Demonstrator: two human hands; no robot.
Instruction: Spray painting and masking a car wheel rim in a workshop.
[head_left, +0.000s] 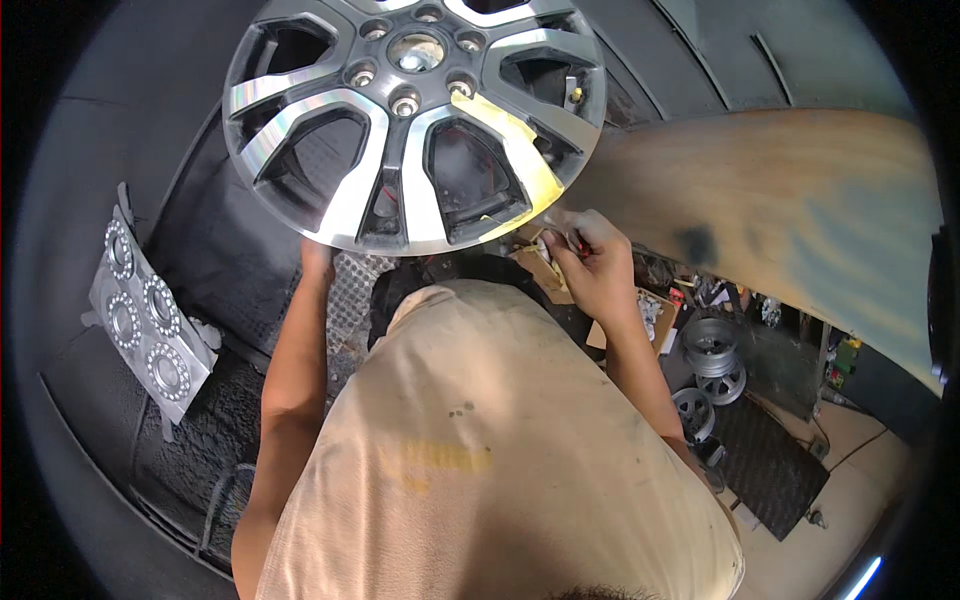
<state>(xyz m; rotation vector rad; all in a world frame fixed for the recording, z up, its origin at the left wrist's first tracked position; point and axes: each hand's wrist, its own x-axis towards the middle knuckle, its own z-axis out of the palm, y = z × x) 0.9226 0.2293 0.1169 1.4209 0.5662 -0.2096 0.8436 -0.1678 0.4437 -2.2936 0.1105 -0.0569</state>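
An alloy wheel (414, 105) with bright machined spoke faces and dark grey recesses fills the upper middle. Yellow masking tape (540, 172) runs along one lower-right spoke and part of the rim's edge. My right hand (598, 258) is closed just below the taped edge, thumb against fingers. Something small with a red bit shows in that grip, but its kind is unclear. At the wheel's lower left, my left hand (318, 257) reaches up to the rim; its fingers are hidden behind the wheel.
A silver panel with round ringed openings (150, 320) leans at the left. To the right, a big curved tan panel (760, 190) spreads out. Below it are stacked wheels (712, 350), a cardboard box (655, 318) with small parts, and a dark mat (770, 455).
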